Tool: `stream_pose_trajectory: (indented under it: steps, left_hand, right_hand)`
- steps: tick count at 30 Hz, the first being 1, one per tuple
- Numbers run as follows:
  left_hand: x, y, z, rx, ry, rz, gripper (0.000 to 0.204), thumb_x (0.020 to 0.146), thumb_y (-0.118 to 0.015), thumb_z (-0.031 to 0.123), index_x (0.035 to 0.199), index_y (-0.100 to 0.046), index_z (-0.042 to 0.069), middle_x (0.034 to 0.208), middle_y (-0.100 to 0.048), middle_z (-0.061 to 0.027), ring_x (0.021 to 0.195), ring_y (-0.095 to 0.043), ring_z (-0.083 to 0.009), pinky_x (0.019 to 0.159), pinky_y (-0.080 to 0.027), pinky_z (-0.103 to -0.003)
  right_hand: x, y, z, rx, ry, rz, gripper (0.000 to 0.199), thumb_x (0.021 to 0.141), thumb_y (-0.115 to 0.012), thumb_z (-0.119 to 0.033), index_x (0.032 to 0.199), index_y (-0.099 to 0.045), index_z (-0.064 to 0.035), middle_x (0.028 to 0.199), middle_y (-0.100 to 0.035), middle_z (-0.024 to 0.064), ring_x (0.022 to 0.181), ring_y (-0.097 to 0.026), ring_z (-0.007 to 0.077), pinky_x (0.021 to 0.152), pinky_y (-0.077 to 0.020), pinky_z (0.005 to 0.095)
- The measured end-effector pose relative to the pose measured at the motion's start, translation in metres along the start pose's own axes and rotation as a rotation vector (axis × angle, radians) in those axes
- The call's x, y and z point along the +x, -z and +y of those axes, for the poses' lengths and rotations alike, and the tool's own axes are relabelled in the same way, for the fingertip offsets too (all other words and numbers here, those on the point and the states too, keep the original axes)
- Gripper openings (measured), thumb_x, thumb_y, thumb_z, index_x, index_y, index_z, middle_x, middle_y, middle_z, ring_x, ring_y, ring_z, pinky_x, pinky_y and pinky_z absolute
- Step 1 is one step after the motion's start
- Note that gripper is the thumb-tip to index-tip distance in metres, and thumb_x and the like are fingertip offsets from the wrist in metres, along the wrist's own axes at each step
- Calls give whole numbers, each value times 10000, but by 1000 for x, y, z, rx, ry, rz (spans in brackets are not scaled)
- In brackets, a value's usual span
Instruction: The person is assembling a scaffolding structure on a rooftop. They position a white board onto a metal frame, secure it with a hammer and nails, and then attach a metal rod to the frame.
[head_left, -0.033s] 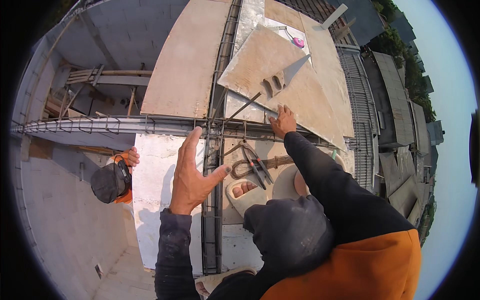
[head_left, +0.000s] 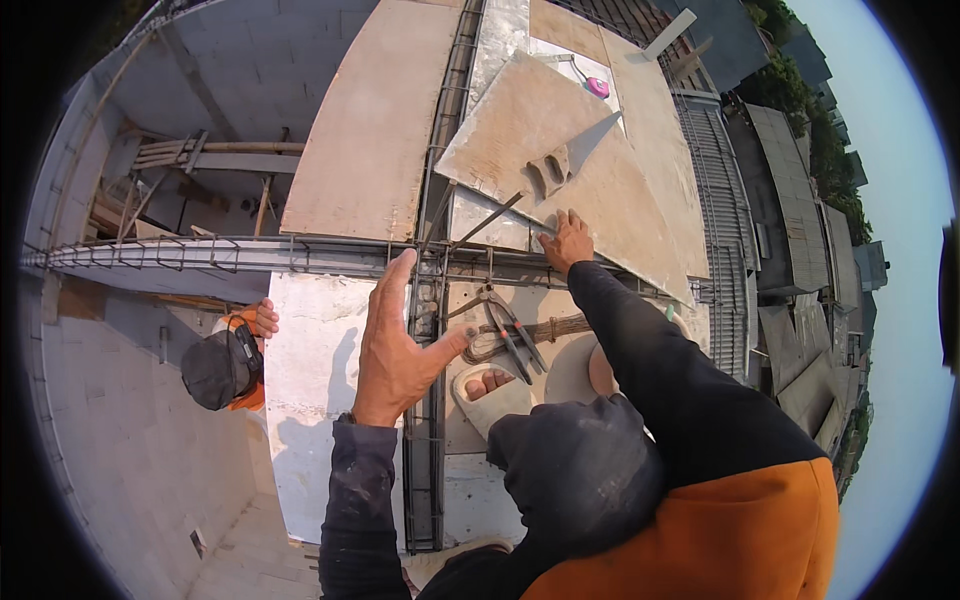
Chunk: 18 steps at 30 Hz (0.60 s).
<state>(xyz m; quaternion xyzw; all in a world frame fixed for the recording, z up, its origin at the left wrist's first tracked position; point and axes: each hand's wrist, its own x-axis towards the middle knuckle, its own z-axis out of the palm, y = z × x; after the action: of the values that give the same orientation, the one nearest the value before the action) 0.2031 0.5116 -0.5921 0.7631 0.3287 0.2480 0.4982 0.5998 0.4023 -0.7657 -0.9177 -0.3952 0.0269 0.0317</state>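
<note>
My left hand (head_left: pixel 400 350) is raised, fingers stretched and thumb apart, holding nothing, in front of the rebar cage (head_left: pixel 425 420). My right hand (head_left: pixel 567 242) rests with spread fingers on the near edge of a loose plywood sheet (head_left: pixel 500 125). On that sheet lies a handsaw (head_left: pixel 570 160), its handle toward me. Pincers (head_left: pixel 508 330) with red-and-black handles lie between my hands, against a bundle of tie wire (head_left: pixel 552 329). My sandalled foot (head_left: pixel 492 395) is just below them.
A co-worker in a dark cap (head_left: pixel 220 370) stands lower down at left, one hand (head_left: pixel 266 318) on a white panel's edge (head_left: pixel 290 400). A pink tape measure (head_left: pixel 597 87) lies farther off. Deep walled rooms drop away at left; corrugated roofing (head_left: pixel 725 230) is at right.
My left hand has shifted slightly to the right, its thumb now closer to the pincers. My right hand stays on the plywood sheet.
</note>
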Motion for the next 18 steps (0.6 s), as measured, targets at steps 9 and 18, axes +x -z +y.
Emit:
stream_pose_trajectory:
  steps: [9,18]
  left_hand:
    - [25,-28,-4,-378,196,-147,673,803,-935,392,1336,-685,65,1023,-774,-81,968,-714,-190,823,-512,-335]
    - [32,-33,-21,-485,-39,-171,273,877,-860,313,949,-794,58,962,-747,-95,926,-692,-202,819,-512,-333]
  right_hand:
    - [34,29,9,-88,187,-158,821,869,-833,-361,1551,-450,-114,1565,-495,166,1359,-529,384,1084,-520,464]
    - [25,41,12,-163,252,-180,766,794,-824,-169,1474,-474,-131,1437,-564,171,1236,-617,426,970,-584,498]
